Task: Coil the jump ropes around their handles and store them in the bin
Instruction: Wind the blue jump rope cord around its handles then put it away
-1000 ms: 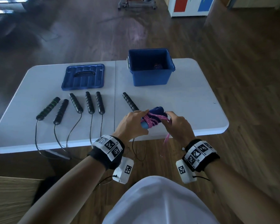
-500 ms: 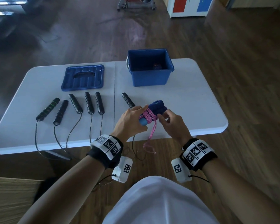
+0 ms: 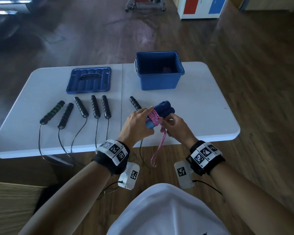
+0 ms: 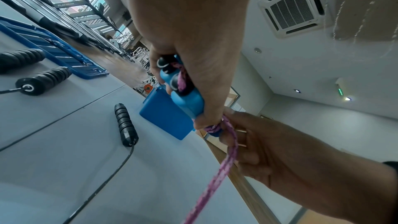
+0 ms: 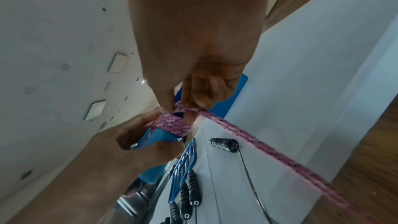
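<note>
Above the table's front edge my left hand grips a pair of blue handles held side by side, with pink rope coiled round their middle. My right hand pinches the rope beside the coil, and a loose pink tail hangs below the table edge. The left wrist view shows the handle ends inside my left hand. In the right wrist view my right hand holds the rope against the coil. The blue bin stands open behind.
Several black-handled jump ropes lie in a row on the white table, their cords hanging over the front edge; one black handle lies just behind my left hand. The blue bin lid lies at the back left. A dark item sits inside the bin.
The right hand has brought the pink rope round the handles again, and the hanging tail has swung down in front of the table edge. The handles tilted slightly upward.
</note>
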